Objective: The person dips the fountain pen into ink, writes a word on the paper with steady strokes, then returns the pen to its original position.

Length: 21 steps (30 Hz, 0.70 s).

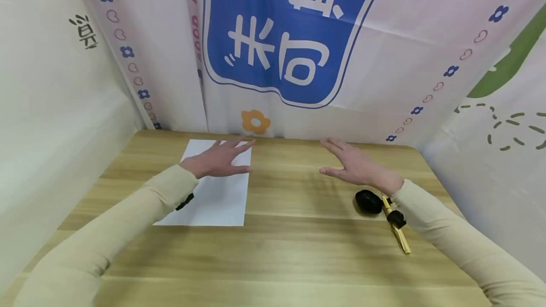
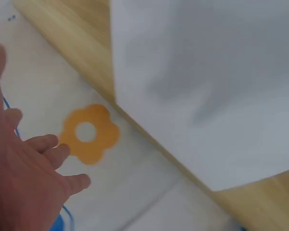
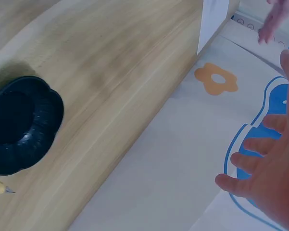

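My left hand is held over a white sheet of paper, fingers spread and nothing in them. In the left wrist view the hand is apart from the paper, whose surface carries a soft shadow. On the other side, my right hand hovers above the table with fingers extended and holds nothing. Nearest to it is a small black dish, shown in the right wrist view as a dish with a scalloped rim. A slim gold pen-like stick lies beside the dish, partly hidden by the right wrist.
The wood-grain table meets a white printed cloth along its back edge. Cloth walls also stand at the left and right. A blue panel with white characters and an orange flower are printed on the back cloth.
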Available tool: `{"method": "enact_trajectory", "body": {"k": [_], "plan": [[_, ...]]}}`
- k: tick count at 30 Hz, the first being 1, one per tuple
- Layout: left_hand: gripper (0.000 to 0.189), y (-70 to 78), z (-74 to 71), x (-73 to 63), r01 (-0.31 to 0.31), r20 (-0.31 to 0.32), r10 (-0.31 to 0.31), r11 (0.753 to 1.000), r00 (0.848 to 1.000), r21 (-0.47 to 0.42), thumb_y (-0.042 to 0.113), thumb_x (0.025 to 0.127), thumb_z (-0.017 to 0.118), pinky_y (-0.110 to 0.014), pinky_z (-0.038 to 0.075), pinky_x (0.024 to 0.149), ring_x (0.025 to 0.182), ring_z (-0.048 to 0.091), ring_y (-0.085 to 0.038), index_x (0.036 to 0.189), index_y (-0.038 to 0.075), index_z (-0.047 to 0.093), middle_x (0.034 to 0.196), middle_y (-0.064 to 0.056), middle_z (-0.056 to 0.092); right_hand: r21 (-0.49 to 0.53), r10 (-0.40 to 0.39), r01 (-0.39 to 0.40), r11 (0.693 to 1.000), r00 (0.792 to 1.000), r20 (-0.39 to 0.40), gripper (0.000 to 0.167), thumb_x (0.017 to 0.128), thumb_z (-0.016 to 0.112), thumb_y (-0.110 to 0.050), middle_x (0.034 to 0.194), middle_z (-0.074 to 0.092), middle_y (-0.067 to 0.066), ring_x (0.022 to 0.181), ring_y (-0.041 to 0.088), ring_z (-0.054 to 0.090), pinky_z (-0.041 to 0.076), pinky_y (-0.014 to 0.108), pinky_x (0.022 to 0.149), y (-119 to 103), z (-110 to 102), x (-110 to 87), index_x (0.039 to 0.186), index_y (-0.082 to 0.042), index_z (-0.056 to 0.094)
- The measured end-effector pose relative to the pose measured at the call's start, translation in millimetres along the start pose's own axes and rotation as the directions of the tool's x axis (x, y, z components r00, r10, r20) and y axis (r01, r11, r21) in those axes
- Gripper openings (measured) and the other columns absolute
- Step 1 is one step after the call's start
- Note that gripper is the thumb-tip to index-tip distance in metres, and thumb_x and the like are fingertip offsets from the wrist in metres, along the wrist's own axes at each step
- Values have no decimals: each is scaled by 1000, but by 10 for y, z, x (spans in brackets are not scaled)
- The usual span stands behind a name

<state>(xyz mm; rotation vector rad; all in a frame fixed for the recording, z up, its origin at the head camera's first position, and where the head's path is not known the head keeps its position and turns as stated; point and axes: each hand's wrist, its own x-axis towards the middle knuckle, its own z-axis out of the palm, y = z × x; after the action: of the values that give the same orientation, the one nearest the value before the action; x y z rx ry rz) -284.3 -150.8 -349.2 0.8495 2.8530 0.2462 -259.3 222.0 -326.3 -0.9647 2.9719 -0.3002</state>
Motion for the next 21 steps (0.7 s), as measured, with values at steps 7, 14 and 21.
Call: {"method": "enact_trajectory", "body": {"k": [7,14,21], "plan": [[82,-549,219,-340,124,51,-121,991,991,-51,46,87,63,-67,19,108,140,20,-48,150,10,25,153,-31,15,19,-19,20,1000,998,-60,72,93,56,-43,150,33,23,134,43,37,32,56,108,84,44,-157,147,-2,31],[93,-1032,415,-605,205,84,-195,971,977,-125,50,81,68,-65,22,108,136,16,-57,148,2,27,149,-40,11,36,34,-32,999,997,-67,69,93,57,-38,145,39,26,131,45,40,32,57,107,176,154,-394,143,3,34],[95,-1276,489,-743,248,99,-234,955,967,-164,50,79,70,-65,19,108,135,16,-57,146,-3,29,148,-41,12,74,86,-82,994,995,-51,66,95,55,-37,142,41,28,129,46,40,34,59,105,273,293,-594,143,4,35]]}}
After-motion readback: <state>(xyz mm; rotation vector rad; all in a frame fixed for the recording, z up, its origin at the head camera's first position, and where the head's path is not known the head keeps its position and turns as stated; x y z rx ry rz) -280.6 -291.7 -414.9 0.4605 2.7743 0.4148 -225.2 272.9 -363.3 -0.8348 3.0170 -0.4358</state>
